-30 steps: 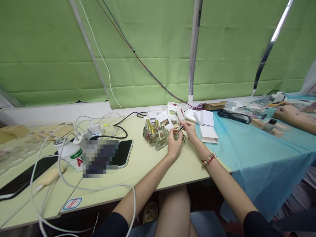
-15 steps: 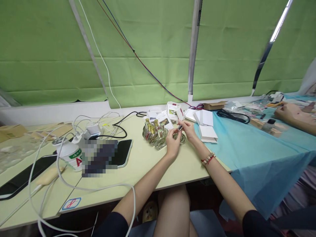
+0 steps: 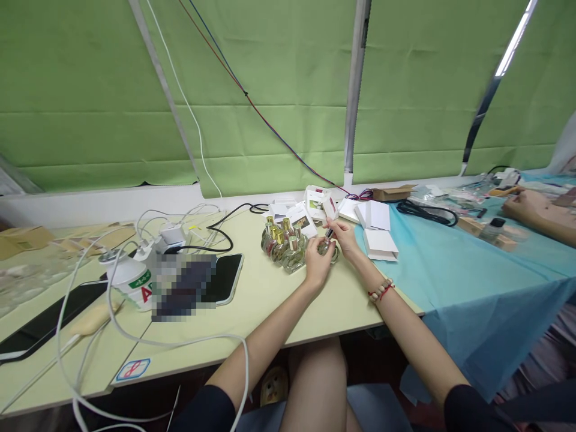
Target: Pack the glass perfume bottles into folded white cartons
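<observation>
A clear glass perfume bottle (image 3: pixel 334 254) is between my hands, above the right part of the cream table. My left hand (image 3: pixel 318 261) is closed around its left side and hides much of it. My right hand (image 3: pixel 345 239) pinches the small dark and silvery cap (image 3: pixel 329 233) at the bottle's top; whether the cap is seated or loose I cannot tell. Just left of my left hand stands a tight group of similar glass perfume bottles (image 3: pixel 294 259), several with gold or silver caps.
Opened white boxes (image 3: pixel 380 243) and small printed cartons (image 3: pixel 302 219) lie behind and right of my hands. A phone (image 3: pixel 228 279), a white bottle (image 3: pixel 131 279) and looping white cables are on the left. A co-worker's hand (image 3: pixel 524 207) rests over the blue-covered table (image 3: pixel 450 264) at right.
My fingers have shifted slightly at the bottle's top, and more of its glass shows between my hands. The view has moved a little; the other bottles stay in place.
</observation>
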{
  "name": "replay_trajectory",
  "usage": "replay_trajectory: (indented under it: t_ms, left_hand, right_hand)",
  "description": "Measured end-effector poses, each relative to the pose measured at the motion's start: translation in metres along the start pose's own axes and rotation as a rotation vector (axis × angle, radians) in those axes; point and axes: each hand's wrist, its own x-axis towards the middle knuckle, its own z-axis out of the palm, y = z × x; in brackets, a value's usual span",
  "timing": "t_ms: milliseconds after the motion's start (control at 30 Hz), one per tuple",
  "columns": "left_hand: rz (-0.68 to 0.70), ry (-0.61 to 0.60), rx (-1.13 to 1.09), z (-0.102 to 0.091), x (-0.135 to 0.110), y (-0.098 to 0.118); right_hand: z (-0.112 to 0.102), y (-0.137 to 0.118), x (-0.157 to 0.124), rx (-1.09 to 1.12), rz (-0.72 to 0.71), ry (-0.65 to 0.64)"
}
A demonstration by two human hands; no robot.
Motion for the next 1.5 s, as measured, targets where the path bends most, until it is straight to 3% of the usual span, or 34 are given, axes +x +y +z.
replay_trajectory:
  t_ms: [333,567,833,1033,1233,1500]
  left_hand:
    - [-0.063,-0.04,0.039,0.002,0.001,-0.005]
    - [-0.096,-0.069,0.045,0.001,0.001,-0.002]
    - [-0.065,-0.048,0.052,0.0,-0.002,0.003]
    - [-0.059,-0.031,-0.011,-0.002,-0.002,0.007]
    - [-0.107,-0.061,0.036,-0.001,-0.002,0.005]
    - [-0.111,-0.083,0.04,-0.001,-0.001,0.006]
  right_hand:
    - [0.0,-0.01,-0.007,-0.076,-0.085,-0.058]
    - [0.001,-0.003,-0.005,-0.08,-0.135,-0.157]
    - [-0.007,-0.006,0.003,0.147,-0.015,0.094]
    - [-0.003,-0.004,0.002,0.212,0.096,0.004]
    - [-0.003,-0.001,0.001,0.127,0.018,-0.02]
    - [-0.01,-0.005,-0.001,-0.094,0.006,-0.244]
